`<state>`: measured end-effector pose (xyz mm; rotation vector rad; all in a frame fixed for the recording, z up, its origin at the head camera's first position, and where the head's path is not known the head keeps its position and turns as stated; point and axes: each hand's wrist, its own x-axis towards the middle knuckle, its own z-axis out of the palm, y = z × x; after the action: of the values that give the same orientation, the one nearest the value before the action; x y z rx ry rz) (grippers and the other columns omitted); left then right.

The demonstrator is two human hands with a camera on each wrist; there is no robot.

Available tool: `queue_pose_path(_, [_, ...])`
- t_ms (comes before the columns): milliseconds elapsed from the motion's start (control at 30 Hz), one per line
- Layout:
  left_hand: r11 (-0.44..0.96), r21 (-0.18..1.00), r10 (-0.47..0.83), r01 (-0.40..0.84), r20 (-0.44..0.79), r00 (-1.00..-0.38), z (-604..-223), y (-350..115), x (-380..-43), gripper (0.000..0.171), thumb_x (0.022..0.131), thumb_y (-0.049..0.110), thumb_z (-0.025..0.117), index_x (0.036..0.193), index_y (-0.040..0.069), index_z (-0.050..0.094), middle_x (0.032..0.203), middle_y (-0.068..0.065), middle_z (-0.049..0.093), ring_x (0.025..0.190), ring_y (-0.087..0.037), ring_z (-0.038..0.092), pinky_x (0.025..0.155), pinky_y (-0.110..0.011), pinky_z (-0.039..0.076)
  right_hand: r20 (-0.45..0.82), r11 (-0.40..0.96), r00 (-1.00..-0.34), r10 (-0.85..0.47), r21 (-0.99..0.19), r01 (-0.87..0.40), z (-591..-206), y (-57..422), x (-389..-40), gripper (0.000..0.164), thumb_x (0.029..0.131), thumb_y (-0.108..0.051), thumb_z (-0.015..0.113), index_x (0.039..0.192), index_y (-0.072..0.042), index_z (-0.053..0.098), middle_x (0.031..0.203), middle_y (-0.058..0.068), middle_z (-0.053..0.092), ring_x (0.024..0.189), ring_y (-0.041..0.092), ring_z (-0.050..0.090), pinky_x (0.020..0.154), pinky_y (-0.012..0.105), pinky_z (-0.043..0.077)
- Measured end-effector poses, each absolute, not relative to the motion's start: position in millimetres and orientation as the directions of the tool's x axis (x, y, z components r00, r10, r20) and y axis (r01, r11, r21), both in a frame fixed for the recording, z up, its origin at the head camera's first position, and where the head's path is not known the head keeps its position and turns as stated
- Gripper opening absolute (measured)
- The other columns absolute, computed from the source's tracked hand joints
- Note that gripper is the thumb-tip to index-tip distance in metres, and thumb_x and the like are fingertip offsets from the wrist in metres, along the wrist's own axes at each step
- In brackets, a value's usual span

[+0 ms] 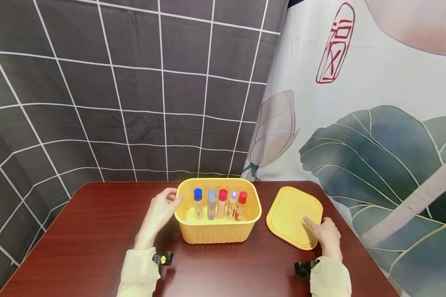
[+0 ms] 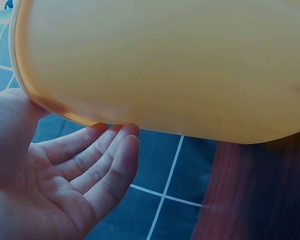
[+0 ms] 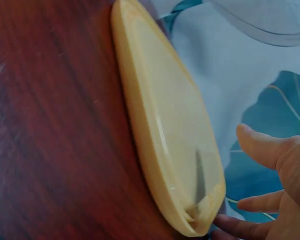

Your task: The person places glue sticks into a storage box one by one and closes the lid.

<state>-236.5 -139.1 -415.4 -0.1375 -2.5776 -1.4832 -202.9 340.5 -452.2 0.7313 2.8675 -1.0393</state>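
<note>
A yellow plastic box (image 1: 217, 233) stands uncovered at the back of the table. Inside it several slim, clear-bodied tubes stand upright: a dark-blue-capped tube (image 1: 198, 204), a light-blue-capped one (image 1: 211, 204), a pale lavender-capped one (image 1: 232, 205) and red-capped ones (image 1: 221, 203). My left hand (image 1: 162, 208) holds the box's left end, thumb over the rim and fingertips against the outer wall (image 2: 155, 75). To the right lies a yellow lid (image 1: 291, 214), flat on the table. My right hand (image 1: 328, 236) is at its near right corner, thumb above it, fingers (image 3: 257, 202) spread by its edge.
The dark red wooden table (image 1: 96, 231) ends at a grey gridded cloth (image 1: 134, 99) behind and a white cloth with printed leaves (image 1: 364, 156) on the right. A black wrist camera (image 1: 163, 258) sits on each wrist.
</note>
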Motion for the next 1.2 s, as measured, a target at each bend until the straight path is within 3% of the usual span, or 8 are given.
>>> queue_pose_path(133, [0.510,0.848,-0.003,0.145,0.170,-0.985,-415.1,-138.5,-237.2,0.036,0.094,0.025,0.066,0.121,0.001,0.062,0.096,-0.013,0.067,0.085,-0.026,0.063,0.081,-0.043,0.053,-0.209,0.663,-0.885,0.416,-0.596,0.452,-452.7,337.3,-205.7,0.097,0.088,-0.056,0.060,0.135,0.021,0.023,0.126,0.045,0.029,0.116,0.060,0.023,0.095,0.070,0.029])
queue_pose_path(367, [0.513,0.849,-0.008,0.129,0.155,-0.988,-413.9,-141.0,-237.5,0.037,0.095,0.028,0.065,0.122,0.002,0.062,0.099,-0.012,0.066,0.087,-0.025,0.063,0.084,-0.043,0.052,-0.291,0.675,-0.864,0.410,-0.540,0.502,-449.7,333.5,-220.7,0.114,0.082,-0.063,0.063,0.134,0.025,0.012,0.120,0.047,0.021,0.111,0.058,0.020,0.085,0.071,0.036])
queue_pose_path(700, [0.503,0.852,-0.005,0.143,0.168,-0.986,-415.9,-138.8,-238.4,0.037,0.094,0.026,0.066,0.120,0.001,0.062,0.096,-0.013,0.066,0.085,-0.026,0.063,0.082,-0.043,0.053,-0.283,0.713,-0.832,0.477,-0.428,0.554,-450.1,333.4,-233.8,0.096,0.078,-0.055,0.072,0.110,0.024,0.027,0.104,0.042,0.033,0.102,0.054,0.032,0.087,0.059,0.034])
queue_pose_path(967, [0.504,0.852,-0.006,0.143,0.169,-0.986,-416.9,-137.6,-238.7,0.037,0.094,0.027,0.066,0.120,0.001,0.062,0.095,-0.012,0.066,0.084,-0.024,0.062,0.081,-0.042,0.054,-0.341,0.664,-0.801,0.492,-0.448,0.599,-451.8,344.3,-236.5,0.106,0.076,-0.059,0.072,0.120,0.026,0.027,0.111,0.043,0.032,0.106,0.056,0.031,0.090,0.062,0.037])
queue_pose_path(1100, [0.510,0.850,-0.002,0.132,0.154,-0.988,-418.4,-139.0,-239.8,0.039,0.094,0.028,0.066,0.121,0.001,0.062,0.096,-0.012,0.066,0.084,-0.023,0.063,0.081,-0.041,0.054,-0.364,0.583,-0.809,0.462,-0.563,0.586,-455.0,357.9,-238.3,0.100,0.078,-0.054,0.074,0.120,0.024,0.028,0.102,0.034,0.040,0.093,0.044,0.047,0.079,0.048,0.049])
queue_pose_path(1200, [0.511,0.850,-0.002,0.133,0.156,-0.988,-417.0,-140.1,-241.6,0.038,0.094,0.028,0.066,0.121,0.001,0.062,0.098,-0.012,0.066,0.085,-0.024,0.063,0.082,-0.042,0.054,-0.381,0.473,-0.818,0.430,-0.677,0.564,-455.3,366.5,-239.2,0.086,0.082,-0.043,0.075,0.116,0.021,0.030,0.090,0.023,0.045,0.071,0.028,0.057,0.063,0.033,0.053])
